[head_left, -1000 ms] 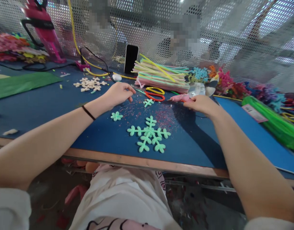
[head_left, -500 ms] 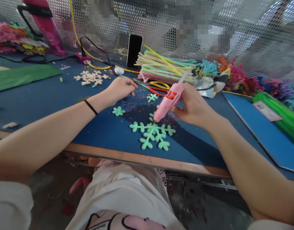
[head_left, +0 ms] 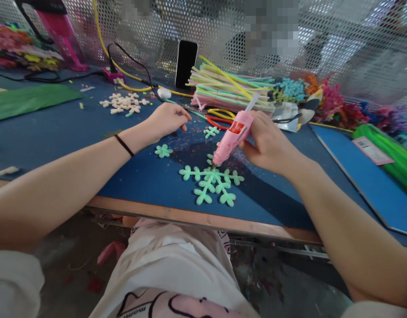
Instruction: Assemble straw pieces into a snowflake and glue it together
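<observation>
My right hand (head_left: 268,139) is wrapped round the handle of a pink hot glue gun (head_left: 231,137), a clear glue stick poking out of its back end. The gun's nozzle points down at the middle of a mint-green pipe-cleaner snowflake (head_left: 206,185), which lies flat near the table's front edge. My left hand (head_left: 172,118) hovers or rests left of the gun, fingers loosely bent and slightly apart, with nothing visible in them. Below it lies a small mint-green flower shape (head_left: 163,151). A separate mint-green branch piece (head_left: 211,132) sits between my hands.
Red- and yellow-handled scissors (head_left: 219,117) lie behind the gun. Farther back are a bundle of pastel pipe cleaners (head_left: 230,86), a propped phone (head_left: 186,65) and a white snowflake (head_left: 124,103). Cables (head_left: 137,82) cross the back left; a blue board (head_left: 359,176) and green pipe cleaners (head_left: 389,150) lie right.
The view has tilted and shifted slightly. The glue gun's nozzle stays at the snowflake's centre, and both hands hold nearly the same places.
</observation>
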A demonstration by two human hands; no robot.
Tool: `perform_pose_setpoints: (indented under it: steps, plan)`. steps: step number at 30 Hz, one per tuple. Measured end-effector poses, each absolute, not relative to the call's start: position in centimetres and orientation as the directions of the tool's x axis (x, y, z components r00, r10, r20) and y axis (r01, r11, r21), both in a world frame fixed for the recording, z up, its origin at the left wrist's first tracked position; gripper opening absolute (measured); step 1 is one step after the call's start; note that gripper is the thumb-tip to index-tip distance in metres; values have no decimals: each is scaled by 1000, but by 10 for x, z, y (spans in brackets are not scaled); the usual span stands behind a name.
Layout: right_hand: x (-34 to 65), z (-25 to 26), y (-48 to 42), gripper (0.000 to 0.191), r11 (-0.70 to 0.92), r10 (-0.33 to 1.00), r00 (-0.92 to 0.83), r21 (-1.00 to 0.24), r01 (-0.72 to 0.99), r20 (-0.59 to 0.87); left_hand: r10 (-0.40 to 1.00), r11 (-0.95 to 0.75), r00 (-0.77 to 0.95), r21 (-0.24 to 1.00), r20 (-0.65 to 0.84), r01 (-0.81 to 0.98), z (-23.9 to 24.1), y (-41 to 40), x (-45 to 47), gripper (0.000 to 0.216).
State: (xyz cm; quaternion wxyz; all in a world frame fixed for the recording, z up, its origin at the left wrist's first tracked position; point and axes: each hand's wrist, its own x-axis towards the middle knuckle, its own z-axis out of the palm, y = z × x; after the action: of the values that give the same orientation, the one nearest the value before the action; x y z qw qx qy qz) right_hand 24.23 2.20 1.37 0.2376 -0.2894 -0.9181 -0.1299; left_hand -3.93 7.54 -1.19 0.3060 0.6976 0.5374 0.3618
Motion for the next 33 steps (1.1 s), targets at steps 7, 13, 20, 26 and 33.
perform_pose_setpoints:
  steps: [7,13,20,26,33]
  plan:
    - [243,14,22,24,804,472,-718,83,588,512,972,-234,160,807,174,542,-11,74,-39,18]
    - [243,15,23,24,808,471,-717,74,584,514,969,-246,169,809,182,534,-14,77,-40,17]
    - [244,16,24,26,796,499,-705,55,602,504,968,-249,173,803,183,541,-14,77,-41,18]
    - [243,16,22,26,779,535,-687,27,626,491,970,-238,176,809,169,538,-12,75,-40,16]
    - [243,16,21,27,803,475,-718,83,590,508,972,-226,179,808,151,544,-11,74,-40,14]
